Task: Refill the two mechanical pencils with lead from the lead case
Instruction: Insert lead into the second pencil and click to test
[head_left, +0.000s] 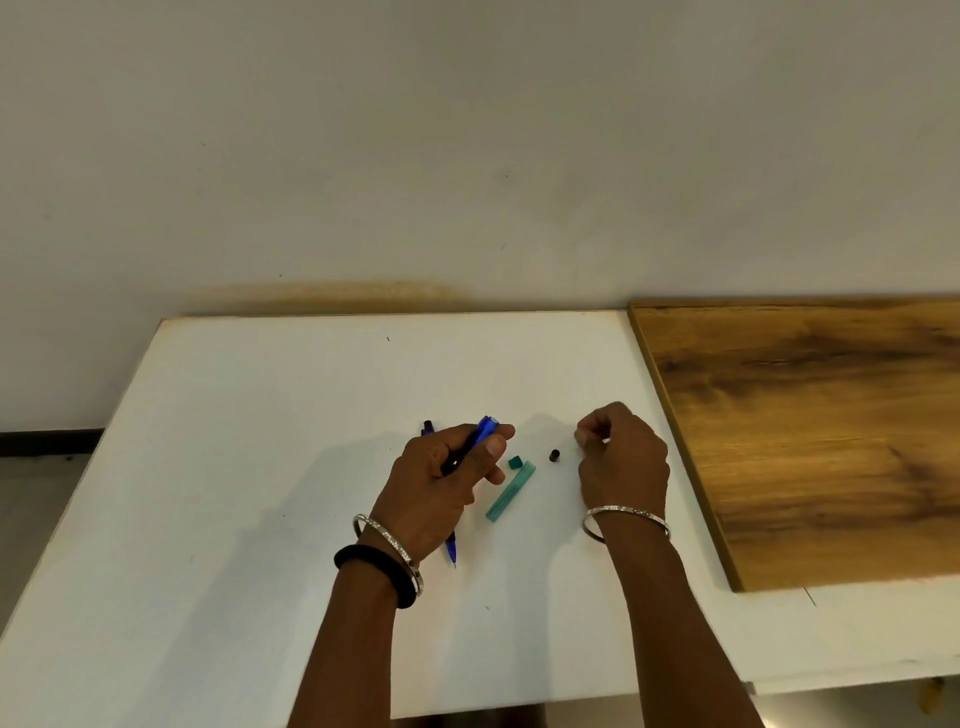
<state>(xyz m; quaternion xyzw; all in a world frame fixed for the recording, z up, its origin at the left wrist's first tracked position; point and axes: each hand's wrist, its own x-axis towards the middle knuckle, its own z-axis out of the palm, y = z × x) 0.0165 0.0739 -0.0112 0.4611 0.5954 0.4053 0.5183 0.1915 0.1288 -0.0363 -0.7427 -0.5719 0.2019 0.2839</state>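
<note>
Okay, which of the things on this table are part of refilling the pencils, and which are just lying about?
For the job: held pencil, second pencil, lead case, green cap, black cap.
Lying about: wooden board.

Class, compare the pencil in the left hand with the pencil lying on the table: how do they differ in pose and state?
The held pencil is gripped by the left hand, tilted and lifted off the table; the lying pencil rests flat on it, ungripped. The held pencil's upper end juts out above the hand; the lying pencil is hidden mid-length under that hand, both ends showing. Both are blue.
</note>
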